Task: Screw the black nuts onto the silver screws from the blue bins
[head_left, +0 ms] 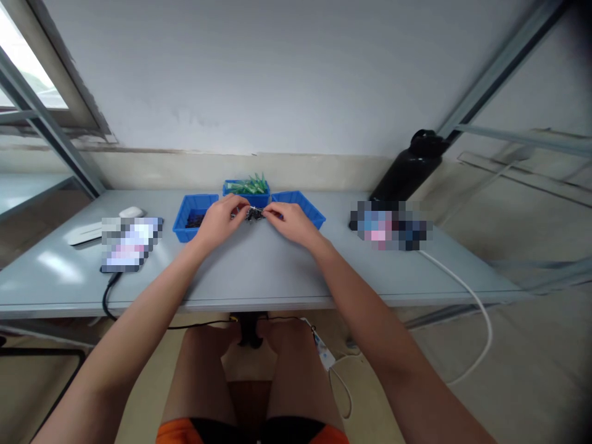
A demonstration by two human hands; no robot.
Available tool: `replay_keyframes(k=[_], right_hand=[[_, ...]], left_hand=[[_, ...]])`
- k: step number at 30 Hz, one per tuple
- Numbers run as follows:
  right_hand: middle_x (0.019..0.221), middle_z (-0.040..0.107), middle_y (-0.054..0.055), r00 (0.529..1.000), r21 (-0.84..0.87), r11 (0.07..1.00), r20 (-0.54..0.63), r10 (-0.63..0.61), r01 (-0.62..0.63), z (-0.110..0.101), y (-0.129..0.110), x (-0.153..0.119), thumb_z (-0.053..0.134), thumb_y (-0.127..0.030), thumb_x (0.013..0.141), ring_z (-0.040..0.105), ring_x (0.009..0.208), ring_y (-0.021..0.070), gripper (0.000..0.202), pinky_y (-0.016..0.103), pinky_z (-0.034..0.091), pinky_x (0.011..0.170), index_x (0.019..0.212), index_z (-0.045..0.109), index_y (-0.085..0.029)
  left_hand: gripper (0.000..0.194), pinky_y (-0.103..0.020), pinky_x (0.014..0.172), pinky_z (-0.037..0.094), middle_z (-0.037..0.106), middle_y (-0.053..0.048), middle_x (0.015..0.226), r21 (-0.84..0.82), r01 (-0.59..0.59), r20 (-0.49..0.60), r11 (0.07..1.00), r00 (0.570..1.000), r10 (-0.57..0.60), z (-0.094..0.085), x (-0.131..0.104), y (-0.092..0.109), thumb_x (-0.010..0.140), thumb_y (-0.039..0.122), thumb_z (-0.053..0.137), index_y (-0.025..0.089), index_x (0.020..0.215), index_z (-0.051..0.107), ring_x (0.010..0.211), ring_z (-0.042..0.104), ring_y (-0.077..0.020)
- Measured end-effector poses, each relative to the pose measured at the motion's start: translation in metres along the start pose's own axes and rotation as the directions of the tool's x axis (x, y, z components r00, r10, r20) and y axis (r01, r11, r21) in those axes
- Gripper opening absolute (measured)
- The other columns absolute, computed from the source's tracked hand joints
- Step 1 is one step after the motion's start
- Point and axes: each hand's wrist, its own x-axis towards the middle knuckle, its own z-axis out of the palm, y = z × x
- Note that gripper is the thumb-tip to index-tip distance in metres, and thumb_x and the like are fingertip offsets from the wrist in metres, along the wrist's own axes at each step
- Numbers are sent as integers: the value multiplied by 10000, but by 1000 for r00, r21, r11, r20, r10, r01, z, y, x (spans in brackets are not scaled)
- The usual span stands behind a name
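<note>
Pinching tiny pieces with left hand and right hand, at spiky dark heap. Flanked by angular blue plastic bins.

You're in what looks like a plain workroom: blue bins of small parts stand on your long grey table, between metal posts, against a bare wall.

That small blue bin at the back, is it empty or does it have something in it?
Not empty: green pieces poke above the rim of the back blue bin. How deep they go, I can't tell.
</note>
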Motion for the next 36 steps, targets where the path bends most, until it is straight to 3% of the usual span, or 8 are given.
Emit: replay_keyframes(k=[6, 17, 25, 36], right_hand=[[806, 690, 29, 996, -20, 999, 84, -38, 40, 4, -5, -1, 495, -267, 909, 575, 715, 155, 220, 262, 383, 697, 912, 705, -202], [819, 692, 43, 999, -7, 1000, -52, -15, 15, -2, -1, 0, 469, -311, 918, 573, 707, 162, 258, 273, 400, 700, 877, 697, -196], [765, 689, 29, 997, -74, 997, 76, 35, -30, 1, -1, -2, 482, -253, 906, 572, 690, 159, 237, 262, 369, 675, 912, 714, -208], [793, 688, 38, 1000, -34, 999, 17, 8, -7, 4, -5, 0, 469, -277, 927, 584, 710, 163, 239, 266, 388, 690, 913, 694, -198]], left_hand=[[234, -283, 752, 490, 667, -55, 873, -31, -59, -4, 998, 998, 59, -1, -2, 5, 929, 324, 470, 173, 931, 649, 744, 586, -141], [243, -279, 747, 491, 679, -63, 892, -20, -6, 9, 1000, 1000, 6, 0, 0, -2, 923, 334, 467, 169, 939, 646, 785, 604, -153], [250, -281, 726, 484, 694, -57, 884, 4, 4, 104, 1000, 995, -4, 2, 0, -5, 915, 327, 459, 174, 932, 655, 752, 606, -153], [246, -279, 722, 487, 695, -55, 871, -18, 21, 53, 1000, 998, -20, 0, 0, -4, 916, 317, 458, 166, 946, 649, 744, 611, -150]])
